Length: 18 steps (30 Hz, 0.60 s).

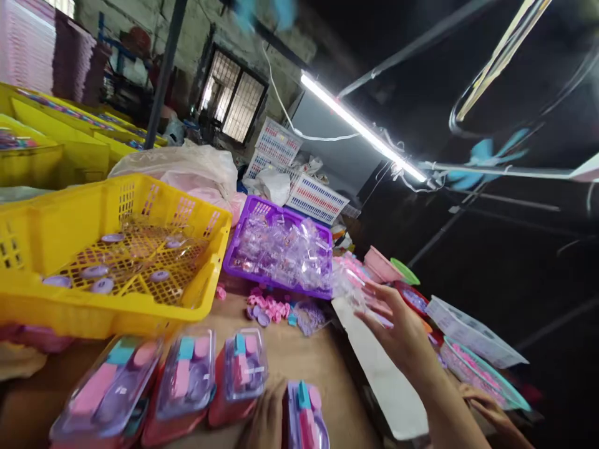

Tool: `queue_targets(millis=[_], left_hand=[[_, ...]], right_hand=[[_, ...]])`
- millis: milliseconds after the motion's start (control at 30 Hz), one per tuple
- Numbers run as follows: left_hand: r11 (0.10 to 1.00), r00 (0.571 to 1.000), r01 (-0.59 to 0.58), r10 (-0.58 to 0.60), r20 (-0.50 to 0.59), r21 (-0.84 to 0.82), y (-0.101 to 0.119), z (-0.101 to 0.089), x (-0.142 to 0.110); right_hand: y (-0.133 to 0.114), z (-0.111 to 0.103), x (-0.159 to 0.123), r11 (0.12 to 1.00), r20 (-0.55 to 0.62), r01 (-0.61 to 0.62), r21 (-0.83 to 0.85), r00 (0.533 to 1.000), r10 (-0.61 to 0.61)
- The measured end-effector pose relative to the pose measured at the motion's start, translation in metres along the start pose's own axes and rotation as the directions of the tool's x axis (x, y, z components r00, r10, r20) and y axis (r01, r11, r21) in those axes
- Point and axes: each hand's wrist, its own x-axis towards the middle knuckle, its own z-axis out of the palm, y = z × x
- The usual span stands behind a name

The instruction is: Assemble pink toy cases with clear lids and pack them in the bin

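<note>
My right hand [393, 324] reaches over the white strip at the right of the table. Its fingers hold a blurred clear plastic packet [347, 288] beside the purple basket [278, 285]. Low in the middle is my left hand [270, 415], dark and blurred, between two toy boxes; its grip is hidden. On its right stands a narrow toy box [306, 415] with a clear cover over pink, teal and purple pieces. Similar boxes stand to its left: one close by [244, 368], a second [185, 377] and a larger-looking one [110, 393]. Clear packets fill the purple basket.
A yellow crate [116, 318] with purple oval pieces stands at the left. Loose pink pieces [269, 307] and purple bits [309, 317] lie before the purple basket. At right are a white basket [472, 330], a teal-rimmed basket [486, 374] and another person's hand [486, 405].
</note>
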Motion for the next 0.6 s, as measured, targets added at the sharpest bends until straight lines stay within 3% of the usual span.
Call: queue_targets(millis=[100, 200, 300, 433, 600], left_hand=[[0.997, 0.998, -0.024, 0.028, 0.056, -0.078, 0.016, -0.018, -0.004], [0.995, 0.995, -0.056, 0.062, 0.075, -0.079, 0.032, -0.033, 0.001], [0.997, 0.992, -0.052, 0.058, 0.109, -0.06, 0.04, -0.039, 0.004], [0.997, 0.992, -0.033, 0.041, 0.115, -0.075, 0.044, -0.043, 0.004], [0.995, 0.994, -0.017, 0.027, 0.105, -0.098, 0.045, -0.043, 0.004]], right_hand=[[-0.016, -0.006, -0.099, 1.0, 0.223, 0.024, -0.016, 0.975, -0.02], [-0.025, 0.006, -0.153, 1.0, 0.343, -0.006, 0.011, 0.94, 0.001], [-0.029, 0.027, -0.17, 0.993, 0.323, -0.052, 0.103, 0.946, 0.016], [-0.032, 0.055, -0.167, 0.94, 0.375, -0.177, 0.291, 0.925, 0.059], [-0.028, 0.065, -0.162, 0.902, 0.353, -0.277, 0.331, 0.923, 0.154]])
